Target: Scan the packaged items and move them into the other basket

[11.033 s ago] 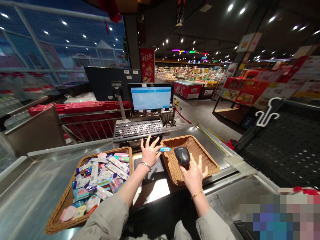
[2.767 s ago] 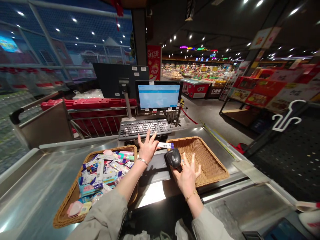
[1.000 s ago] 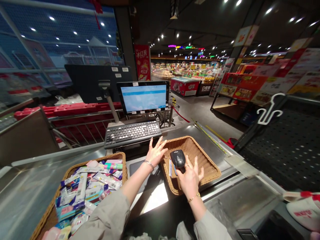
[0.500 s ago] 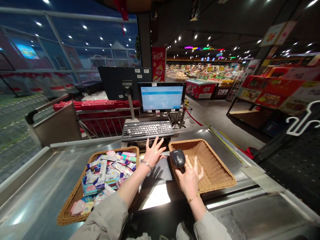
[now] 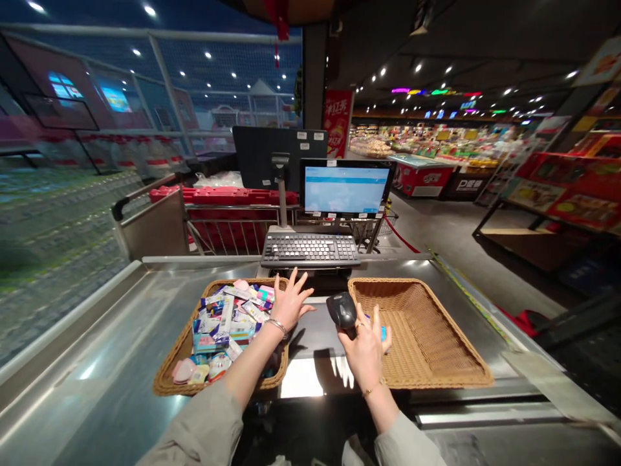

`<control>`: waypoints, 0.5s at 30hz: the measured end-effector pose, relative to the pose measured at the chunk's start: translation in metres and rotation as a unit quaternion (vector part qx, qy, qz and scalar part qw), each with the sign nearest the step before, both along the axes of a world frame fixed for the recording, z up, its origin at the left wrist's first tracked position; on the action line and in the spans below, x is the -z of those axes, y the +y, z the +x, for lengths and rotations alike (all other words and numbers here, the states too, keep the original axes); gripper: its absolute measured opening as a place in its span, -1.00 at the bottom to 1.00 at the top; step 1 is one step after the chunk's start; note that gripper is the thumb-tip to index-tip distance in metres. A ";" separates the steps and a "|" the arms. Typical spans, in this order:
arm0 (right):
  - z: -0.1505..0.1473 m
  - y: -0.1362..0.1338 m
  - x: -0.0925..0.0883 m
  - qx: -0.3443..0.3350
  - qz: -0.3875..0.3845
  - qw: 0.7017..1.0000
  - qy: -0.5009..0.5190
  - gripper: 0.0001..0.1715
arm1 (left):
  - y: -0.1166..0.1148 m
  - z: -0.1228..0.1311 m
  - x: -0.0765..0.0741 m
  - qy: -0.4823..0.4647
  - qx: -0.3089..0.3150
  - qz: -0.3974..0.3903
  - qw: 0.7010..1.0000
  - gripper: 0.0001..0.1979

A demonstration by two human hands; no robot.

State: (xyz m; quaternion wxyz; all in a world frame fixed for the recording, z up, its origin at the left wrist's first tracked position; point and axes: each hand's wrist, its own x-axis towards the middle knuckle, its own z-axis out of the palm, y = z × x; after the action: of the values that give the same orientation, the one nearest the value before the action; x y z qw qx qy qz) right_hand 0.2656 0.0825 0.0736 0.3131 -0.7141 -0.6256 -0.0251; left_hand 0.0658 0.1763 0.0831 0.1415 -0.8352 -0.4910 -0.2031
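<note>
My right hand [image 5: 363, 349] is shut on a black handheld barcode scanner [image 5: 342, 310], held just over the near left corner of an almost bare wicker basket [image 5: 431, 336]. Behind its fingers, a small blue item [image 5: 383, 332] shows, mostly hidden; I cannot tell whether it is held or lying in the basket. My left hand [image 5: 291, 301] is open and holds nothing, its fingers spread beside a second wicker basket [image 5: 167, 387]. That basket is heaped with several small colourful packets [image 5: 224, 327].
Both baskets stand on a steel checkout counter [image 5: 97, 336], with a dark scanning plate [image 5: 315, 330] between them. A keyboard [image 5: 310, 249] and a monitor [image 5: 343, 188] stand straight ahead. A shopping cart [image 5: 223, 223] stands beyond the counter, and lit store aisles lie behind.
The blue-and-white item beside my left hand earlier has passed across to the right basket area. My left hand now holds nothing. My right hand keeps the scanner, and the view has swung.
</note>
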 end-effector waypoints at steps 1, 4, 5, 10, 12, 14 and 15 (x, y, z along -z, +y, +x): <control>-0.002 0.001 0.001 -0.007 -0.001 1.000 0.000 -0.63 | -0.001 -0.006 0.001 0.000 -0.005 -0.004 1.000 -0.58; -0.007 0.004 0.003 -0.026 -0.006 1.000 0.006 -0.63 | -0.004 -0.025 0.004 0.000 -0.020 -0.019 1.000 -0.59; -0.009 0.005 0.003 -0.031 -0.008 0.999 0.009 -0.63 | -0.005 -0.032 0.003 0.000 -0.026 -0.024 0.999 -0.59; -0.020 0.007 0.001 -0.054 -0.022 0.998 0.024 -0.65 | -0.010 -0.070 -0.002 0.009 -0.061 -0.042 0.997 -0.63; -0.025 0.007 -0.002 -0.064 -0.027 0.997 0.025 -0.66 | -0.012 -0.084 -0.004 0.016 -0.071 -0.053 0.996 -0.66; -0.030 0.007 -0.004 -0.073 -0.025 0.997 0.023 -0.67 | -0.014 -0.098 -0.004 0.016 -0.084 -0.063 0.994 -0.66; -0.031 0.007 -0.004 -0.077 -0.022 0.997 0.020 -0.68 | -0.015 -0.103 -0.004 0.016 -0.090 -0.069 0.993 -0.66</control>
State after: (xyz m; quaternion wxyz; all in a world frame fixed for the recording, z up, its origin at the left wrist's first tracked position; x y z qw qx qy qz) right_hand 0.2342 0.0897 0.0779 0.3108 -0.6711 -0.6726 0.0271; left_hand -0.0376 0.1617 0.0875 0.1093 -0.7985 -0.5747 -0.1416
